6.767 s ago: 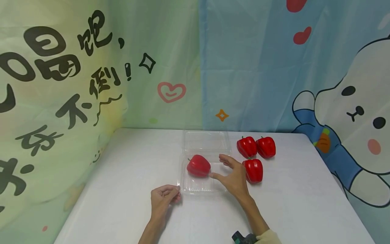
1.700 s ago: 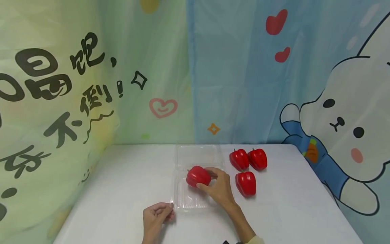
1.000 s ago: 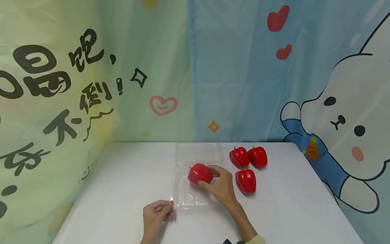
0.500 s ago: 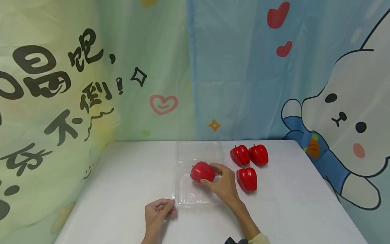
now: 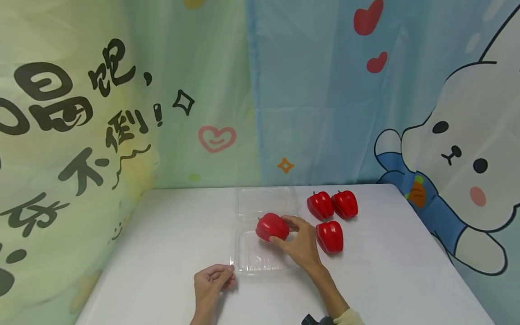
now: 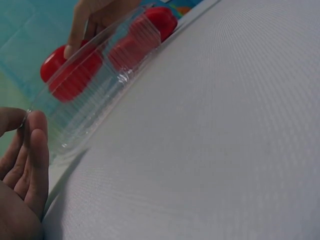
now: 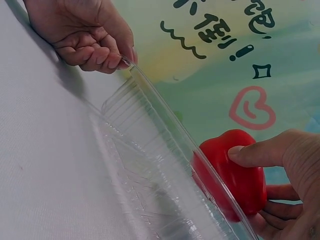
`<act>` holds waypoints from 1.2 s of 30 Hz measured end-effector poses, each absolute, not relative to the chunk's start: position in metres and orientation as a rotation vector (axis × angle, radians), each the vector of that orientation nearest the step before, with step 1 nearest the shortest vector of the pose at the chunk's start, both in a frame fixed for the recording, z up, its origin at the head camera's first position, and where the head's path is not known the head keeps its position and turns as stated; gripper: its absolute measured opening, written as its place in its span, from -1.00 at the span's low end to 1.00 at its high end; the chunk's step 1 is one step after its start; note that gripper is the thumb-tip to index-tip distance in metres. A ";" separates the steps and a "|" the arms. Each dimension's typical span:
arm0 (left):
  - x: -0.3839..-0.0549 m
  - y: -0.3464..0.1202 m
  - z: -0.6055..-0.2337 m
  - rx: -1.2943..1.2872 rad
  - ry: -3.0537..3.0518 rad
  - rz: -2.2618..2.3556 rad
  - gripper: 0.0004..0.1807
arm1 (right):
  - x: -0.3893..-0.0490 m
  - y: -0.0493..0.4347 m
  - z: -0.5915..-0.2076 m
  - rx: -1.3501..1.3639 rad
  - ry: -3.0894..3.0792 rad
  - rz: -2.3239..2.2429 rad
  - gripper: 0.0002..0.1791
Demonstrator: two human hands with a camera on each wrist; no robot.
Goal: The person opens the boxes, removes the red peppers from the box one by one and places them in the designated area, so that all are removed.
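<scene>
A clear plastic clamshell container [image 5: 257,266] lies on the white table, its lid [image 5: 264,201] folded back toward the curtain. My left hand [image 5: 212,285] pinches the near left corner of its rim; the left wrist view shows thumb and fingertips meeting there. With thumb on one side and fingers on the other, my right hand [image 5: 304,241] grips a red bell pepper [image 5: 270,226] over the tray. In the right wrist view this pepper [image 7: 235,160] stands partly above the clear rim, its lower part seen through the wall.
Three more red bell peppers stand right of the container: one pepper [image 5: 330,238] close beside my right hand, another pepper [image 5: 320,206] and a third pepper [image 5: 345,205] farther back. A printed curtain [image 5: 325,90] hangs behind the table's far edge.
My right hand, earlier spread apart from the pepper, now grips it. Over the last second the pepper has moved slightly right in the tray area. My left hand stays at the corner.
</scene>
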State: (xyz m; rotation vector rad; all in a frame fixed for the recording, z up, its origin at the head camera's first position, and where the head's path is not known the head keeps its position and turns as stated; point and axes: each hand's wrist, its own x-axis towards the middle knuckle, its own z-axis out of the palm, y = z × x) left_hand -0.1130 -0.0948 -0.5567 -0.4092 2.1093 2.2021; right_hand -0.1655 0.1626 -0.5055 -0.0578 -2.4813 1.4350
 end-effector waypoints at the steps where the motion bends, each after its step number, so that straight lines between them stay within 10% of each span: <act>1: -0.113 -0.095 -0.557 -0.410 2.109 2.201 -0.74 | -0.165 0.163 -0.506 -0.057 -2.480 1.433 -0.17; 36: -0.114 -0.093 -0.557 -0.465 2.129 2.154 -0.76 | -0.166 0.171 -0.506 -0.074 -2.479 1.443 -0.15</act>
